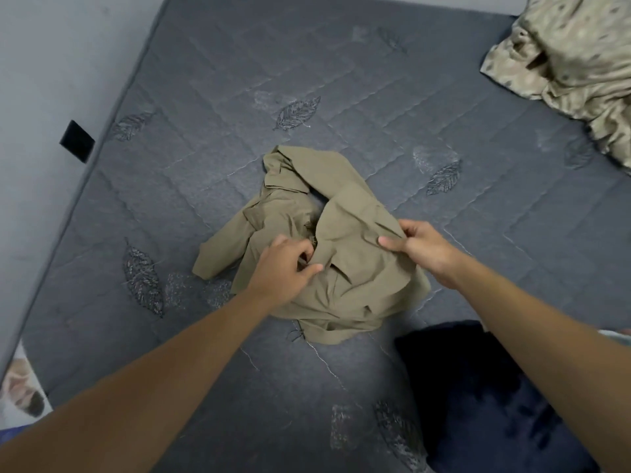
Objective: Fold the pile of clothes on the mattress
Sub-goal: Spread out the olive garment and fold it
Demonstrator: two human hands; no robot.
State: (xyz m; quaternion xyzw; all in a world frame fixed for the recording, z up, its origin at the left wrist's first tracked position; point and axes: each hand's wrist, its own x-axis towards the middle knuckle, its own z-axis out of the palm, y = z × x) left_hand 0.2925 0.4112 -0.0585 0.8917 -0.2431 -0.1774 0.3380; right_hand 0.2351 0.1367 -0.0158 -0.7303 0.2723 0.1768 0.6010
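A crumpled olive-khaki garment [355, 233] lies bunched in the middle of the grey quilted mattress [341, 80]. My left hand [285, 268] is on its middle, fingers curled into the fabric near a dark opening. My right hand [415, 244] pinches a fold at the garment's right edge between thumb and fingers. One sleeve or flap trails out to the left; the rest is folded over itself, so its shape is hard to read.
A beige patterned cloth [573, 63] is heaped at the far right corner. A dark navy fabric [478, 387] lies at the near right. A grey wall [51, 80] runs along the mattress's left edge, with a small black object [77, 141] on it.
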